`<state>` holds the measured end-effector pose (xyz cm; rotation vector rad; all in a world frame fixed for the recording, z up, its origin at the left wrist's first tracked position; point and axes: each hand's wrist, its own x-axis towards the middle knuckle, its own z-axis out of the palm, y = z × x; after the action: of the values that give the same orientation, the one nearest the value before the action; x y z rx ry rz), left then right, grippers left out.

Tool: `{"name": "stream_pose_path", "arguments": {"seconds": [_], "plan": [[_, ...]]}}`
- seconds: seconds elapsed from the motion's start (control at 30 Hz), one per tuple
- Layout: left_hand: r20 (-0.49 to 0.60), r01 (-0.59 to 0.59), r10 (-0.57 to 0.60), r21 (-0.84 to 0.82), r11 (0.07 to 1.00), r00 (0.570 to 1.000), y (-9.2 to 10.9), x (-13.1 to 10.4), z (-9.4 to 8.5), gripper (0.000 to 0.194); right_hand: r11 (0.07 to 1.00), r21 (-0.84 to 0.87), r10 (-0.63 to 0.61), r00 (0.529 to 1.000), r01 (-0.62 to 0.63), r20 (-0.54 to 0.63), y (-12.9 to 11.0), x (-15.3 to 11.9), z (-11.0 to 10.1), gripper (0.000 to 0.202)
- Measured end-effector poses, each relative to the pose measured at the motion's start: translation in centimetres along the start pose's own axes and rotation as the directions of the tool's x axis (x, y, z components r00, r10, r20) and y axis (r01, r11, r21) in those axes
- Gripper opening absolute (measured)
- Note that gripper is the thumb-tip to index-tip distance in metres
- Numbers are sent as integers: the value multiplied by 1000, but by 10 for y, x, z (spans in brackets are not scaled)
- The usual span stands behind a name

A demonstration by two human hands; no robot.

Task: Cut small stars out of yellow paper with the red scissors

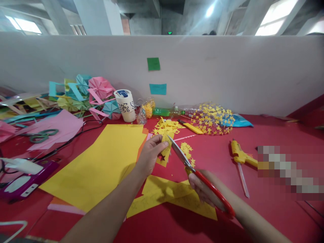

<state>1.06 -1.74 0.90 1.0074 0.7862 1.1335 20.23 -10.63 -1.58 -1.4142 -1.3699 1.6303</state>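
Between the thumb and fingers of my left hand (150,153) is a strip of yellow paper (164,160), with a star-shaped hole near its lower end. My right hand (202,187) grips red-handled scissors (215,190). Their blades point up and left, and the tips are at the strip's upper right edge. A small pile of cut yellow paper stars (186,151) lies just right of the blades. Behind my left hand is a heap of yellow paper scraps (165,125). More yellow paper strips (174,192) with faint marks lie under my wrists.
Large yellow sheets (101,162) cover the table's left middle. Pink sheets (59,128), green-handled scissors (43,135) and a purple power strip (27,184) lie farther left. A white cup (126,106), a yellow utility knife (193,128) and star-covered clear wrap (212,118) stand behind; a yellow glue gun (239,153) lies right.
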Motion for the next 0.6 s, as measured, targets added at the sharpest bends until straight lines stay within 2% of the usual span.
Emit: {"name": "stream_pose_path", "arguments": {"seconds": [0.13, 0.37, 0.6], "plan": [[6, 6, -6, 2, 1000, 1000, 0, 1, -1, 19, 1000, 22, 3, 1000, -4, 25, 1, 2, 0, 62], [-1, 4, -4, -11, 1000, 1000, 0, 1, 0, 20, 997, -69, 21, 999, -24, -50, 8, 5, 1, 61], [22, 1, -1, -18, 1000, 1000, -3, 3, -2, 17, 996, -86, -13, 998, 8, -57, -2, 1, 2, 58]]}}
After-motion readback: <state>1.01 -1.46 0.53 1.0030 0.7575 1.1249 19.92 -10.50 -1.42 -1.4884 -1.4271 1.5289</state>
